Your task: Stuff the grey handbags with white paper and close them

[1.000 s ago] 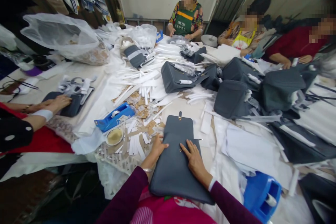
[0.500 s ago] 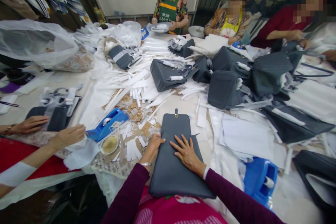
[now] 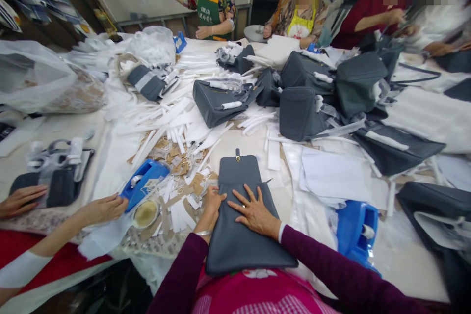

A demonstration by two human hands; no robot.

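Note:
A flat dark grey handbag (image 3: 239, 235) with its flap open and a small gold clasp lies on the table right in front of me. My left hand (image 3: 212, 202) grips its left edge with curled fingers. Spread flat on the bag's front panel, my right hand (image 3: 253, 211) presses down with its fingers apart. Both my sleeves are dark purple.
A blue tape dispenser (image 3: 143, 184) and a small round dish (image 3: 146, 213) sit to the left, where a co-worker's hand (image 3: 103, 208) reaches. Another blue dispenser (image 3: 355, 230) stands right. White paper strips (image 3: 176, 122), grey handbags (image 3: 298, 113) and plastic bags (image 3: 33, 76) cover the table; several people work opposite.
My view has tilted and shifted right. My hands stay on the bag, the right one sliding slightly left. The co-worker's hand at the left has moved up to the blue tape dispenser.

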